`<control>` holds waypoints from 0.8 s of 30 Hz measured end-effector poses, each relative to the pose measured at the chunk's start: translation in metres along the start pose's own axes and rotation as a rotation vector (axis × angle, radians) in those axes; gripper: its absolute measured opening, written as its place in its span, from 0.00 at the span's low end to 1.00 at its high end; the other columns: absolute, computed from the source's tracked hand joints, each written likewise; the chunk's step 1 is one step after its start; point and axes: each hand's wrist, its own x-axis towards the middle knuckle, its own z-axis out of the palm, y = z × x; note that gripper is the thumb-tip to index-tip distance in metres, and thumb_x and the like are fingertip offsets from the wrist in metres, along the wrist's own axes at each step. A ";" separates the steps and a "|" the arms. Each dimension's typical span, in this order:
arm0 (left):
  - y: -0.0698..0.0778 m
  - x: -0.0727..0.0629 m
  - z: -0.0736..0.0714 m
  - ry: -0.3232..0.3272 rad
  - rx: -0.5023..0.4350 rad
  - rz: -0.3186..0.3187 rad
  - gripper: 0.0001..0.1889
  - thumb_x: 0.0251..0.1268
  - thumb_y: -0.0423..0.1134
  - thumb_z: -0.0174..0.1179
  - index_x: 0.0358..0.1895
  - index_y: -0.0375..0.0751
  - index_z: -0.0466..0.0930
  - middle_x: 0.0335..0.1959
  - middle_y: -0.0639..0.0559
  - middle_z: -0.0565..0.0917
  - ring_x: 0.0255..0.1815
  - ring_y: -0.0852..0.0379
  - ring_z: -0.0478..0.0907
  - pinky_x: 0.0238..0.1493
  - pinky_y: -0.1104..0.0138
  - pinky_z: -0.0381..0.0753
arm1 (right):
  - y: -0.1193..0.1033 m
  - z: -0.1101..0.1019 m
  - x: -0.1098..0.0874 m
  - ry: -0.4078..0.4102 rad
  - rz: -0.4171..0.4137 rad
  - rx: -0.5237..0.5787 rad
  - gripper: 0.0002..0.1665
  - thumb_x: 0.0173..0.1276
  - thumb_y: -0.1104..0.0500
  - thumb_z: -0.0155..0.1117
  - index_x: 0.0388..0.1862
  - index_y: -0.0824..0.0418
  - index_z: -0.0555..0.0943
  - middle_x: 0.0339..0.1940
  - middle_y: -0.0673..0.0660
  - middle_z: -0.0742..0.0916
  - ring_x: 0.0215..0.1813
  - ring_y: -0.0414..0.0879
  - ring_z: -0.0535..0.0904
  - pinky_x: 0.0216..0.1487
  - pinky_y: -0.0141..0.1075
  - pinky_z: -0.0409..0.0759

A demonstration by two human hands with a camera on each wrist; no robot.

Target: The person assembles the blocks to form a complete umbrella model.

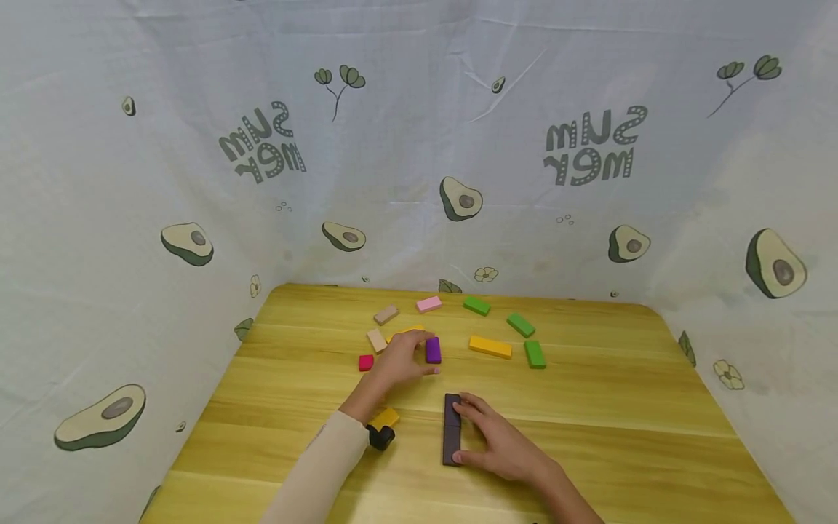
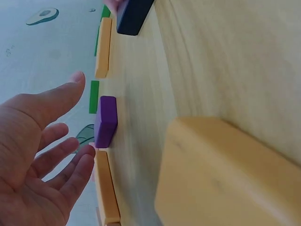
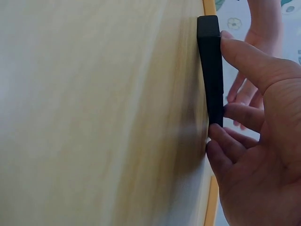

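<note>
My left hand (image 1: pixel 398 362) reaches over the table with thumb and fingers apart. Just beyond its fingertips is a purple block (image 1: pixel 433 350); in the left wrist view, a gap shows between the thumb and the purple block (image 2: pixel 106 122). Two black blocks (image 1: pixel 452 429) lie end to end in a line, and my right hand (image 1: pixel 504 444) holds them from the right. In the right wrist view its thumb touches the top of the black blocks (image 3: pixel 212 70) near one end, with fingertips curled at the other end.
Beyond the hands lie several green blocks (image 1: pixel 521 325), an orange block (image 1: pixel 490 347), a pink block (image 1: pixel 429 304), tan blocks (image 1: pixel 386 314) and a red block (image 1: pixel 365 362). Another orange block (image 1: pixel 385 418) sits beside the left wrist. A printed white curtain (image 1: pixel 406 145) encloses the wooden table (image 1: pixel 589 429).
</note>
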 end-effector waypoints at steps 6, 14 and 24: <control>-0.003 0.008 0.002 -0.040 -0.041 -0.024 0.39 0.58 0.48 0.78 0.72 0.42 0.75 0.64 0.45 0.83 0.58 0.48 0.82 0.62 0.54 0.82 | 0.000 -0.001 -0.001 -0.001 0.012 0.004 0.52 0.66 0.31 0.68 0.80 0.56 0.67 0.83 0.61 0.62 0.81 0.65 0.61 0.73 0.66 0.66; -0.008 0.009 0.010 -0.040 -0.048 -0.042 0.37 0.61 0.46 0.76 0.71 0.38 0.74 0.66 0.43 0.80 0.61 0.48 0.81 0.64 0.55 0.82 | 0.001 0.001 0.000 -0.004 0.013 0.019 0.52 0.66 0.31 0.68 0.80 0.56 0.67 0.83 0.62 0.62 0.81 0.65 0.61 0.74 0.66 0.66; -0.010 0.012 0.016 -0.051 -0.102 -0.095 0.33 0.65 0.45 0.72 0.72 0.39 0.75 0.66 0.44 0.81 0.63 0.49 0.81 0.65 0.58 0.81 | 0.000 0.001 0.001 -0.006 0.019 0.025 0.52 0.66 0.32 0.69 0.80 0.56 0.67 0.84 0.61 0.62 0.81 0.65 0.61 0.74 0.66 0.66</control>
